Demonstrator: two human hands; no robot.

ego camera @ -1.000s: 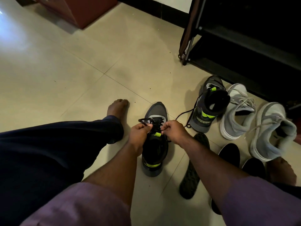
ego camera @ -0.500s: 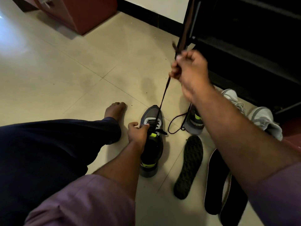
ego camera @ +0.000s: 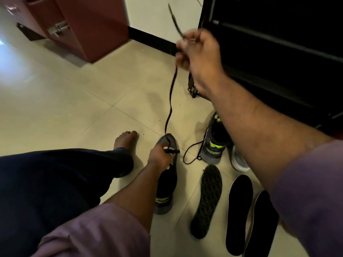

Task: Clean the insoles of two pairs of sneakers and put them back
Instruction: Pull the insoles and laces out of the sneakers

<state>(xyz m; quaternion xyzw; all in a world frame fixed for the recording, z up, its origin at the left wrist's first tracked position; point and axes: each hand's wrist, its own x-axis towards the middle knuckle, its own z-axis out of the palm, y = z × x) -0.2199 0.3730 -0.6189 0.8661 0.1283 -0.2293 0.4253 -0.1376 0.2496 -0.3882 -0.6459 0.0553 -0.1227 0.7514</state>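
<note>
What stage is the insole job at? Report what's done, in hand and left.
Done: three insoles lie out on the floor beside the shoes.

In hand: the right hand pulls a lace up from the dark sneaker, which the left hand steadies.

Left: no cleaning shows yet. The second dark sneaker is unlaced, and every insole must go back.

One head-worn wide-angle view looks forward and steeply down, close over the person's lap, at the floor (ego camera: pixel 78 108).

surface: tiled floor (ego camera: pixel 78 101) | on it: two dark sneakers (ego camera: pixel 167 182), three insoles (ego camera: pixel 207 199), cabinet (ego camera: pixel 89 26)
</note>
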